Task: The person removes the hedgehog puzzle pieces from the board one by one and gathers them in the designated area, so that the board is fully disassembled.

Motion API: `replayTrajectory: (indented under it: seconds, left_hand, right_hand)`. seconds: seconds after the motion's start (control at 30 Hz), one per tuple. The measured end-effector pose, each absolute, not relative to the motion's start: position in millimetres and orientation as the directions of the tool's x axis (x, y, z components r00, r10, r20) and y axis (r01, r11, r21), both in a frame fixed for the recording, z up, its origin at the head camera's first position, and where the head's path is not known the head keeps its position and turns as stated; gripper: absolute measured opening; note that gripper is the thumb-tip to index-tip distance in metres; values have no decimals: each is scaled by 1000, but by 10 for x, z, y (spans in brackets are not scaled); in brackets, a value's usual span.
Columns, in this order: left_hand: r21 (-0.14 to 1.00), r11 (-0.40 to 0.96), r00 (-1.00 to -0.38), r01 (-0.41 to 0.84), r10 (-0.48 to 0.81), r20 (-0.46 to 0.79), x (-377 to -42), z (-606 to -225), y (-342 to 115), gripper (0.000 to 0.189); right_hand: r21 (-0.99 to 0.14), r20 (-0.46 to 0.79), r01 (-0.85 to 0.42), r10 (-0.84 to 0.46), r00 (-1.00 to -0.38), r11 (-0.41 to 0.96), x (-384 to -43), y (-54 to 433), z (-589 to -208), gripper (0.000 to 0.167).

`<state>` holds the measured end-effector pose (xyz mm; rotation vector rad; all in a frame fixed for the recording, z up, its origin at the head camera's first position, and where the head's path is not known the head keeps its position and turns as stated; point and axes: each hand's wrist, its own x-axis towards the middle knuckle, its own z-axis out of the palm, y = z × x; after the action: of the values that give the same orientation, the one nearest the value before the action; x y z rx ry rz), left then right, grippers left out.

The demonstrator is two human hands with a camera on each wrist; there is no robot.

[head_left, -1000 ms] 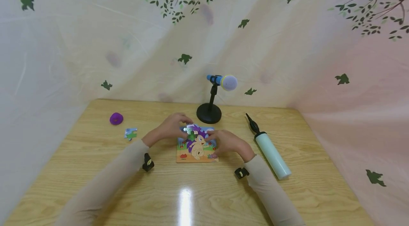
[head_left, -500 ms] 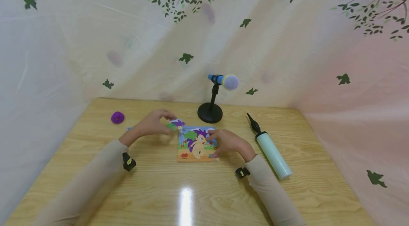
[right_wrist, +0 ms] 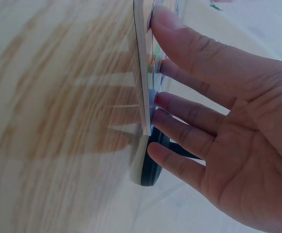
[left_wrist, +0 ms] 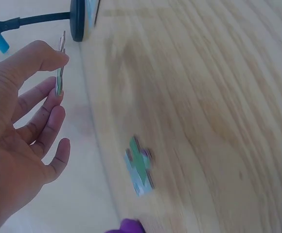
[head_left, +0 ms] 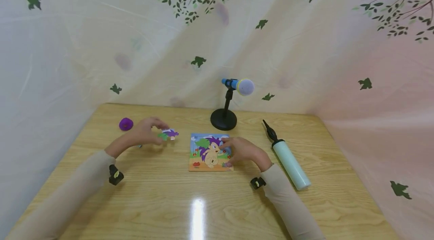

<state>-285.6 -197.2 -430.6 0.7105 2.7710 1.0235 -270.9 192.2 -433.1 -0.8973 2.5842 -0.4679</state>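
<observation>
My left hand (head_left: 145, 131) pinches a jigsaw piece (head_left: 170, 133) with purple, white and green on it, above the table left of the puzzle board. The left wrist view shows that jigsaw piece (left_wrist: 60, 77) edge-on between thumb and fingers. Below it lies a second, blue and green jigsaw piece (left_wrist: 140, 170), mostly covered by the hand in the head view. The square puzzle board (head_left: 200, 167) carries a purple-haired hedgehog picture and lies flat at the table's middle. On its right side rest the fingertips of my right hand (head_left: 242, 150), fairly straight in the right wrist view.
A blue microphone (head_left: 245, 87) on a black stand (head_left: 223, 119) is behind the board. To the right lies a pale green hand pump (head_left: 291, 164) with a black nozzle. A purple ring-shaped object (head_left: 126, 124) sits at the back left. A printed cloth hangs behind the table.
My left hand has lifted the jigsaw piece off the board and carried it left, over the loose piece. The right hand has stayed on the board.
</observation>
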Motion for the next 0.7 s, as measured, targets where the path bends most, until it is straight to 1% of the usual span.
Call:
replayTrajectory:
  seconds: [0.33,0.57,0.7]
  left_hand:
    - [562,693,-864,452,498,81,-2832,-4338,-2197,45]
    - [550,694,-855,465,514,75,-2859,-4406,-2219,47]
    - [550,702,-856,453,515,49,-2887,-4462,-2219,49]
  right_hand:
    - [-422,-228,-520,-642,-732,743,-2710,1938,-4321,61]
    - [-426,-226,-521,-645,-730,740,-2709,1946,-4320,61]
    - [-421,-224,-527,-648,-728,738,-2714,1943,-4330,62]
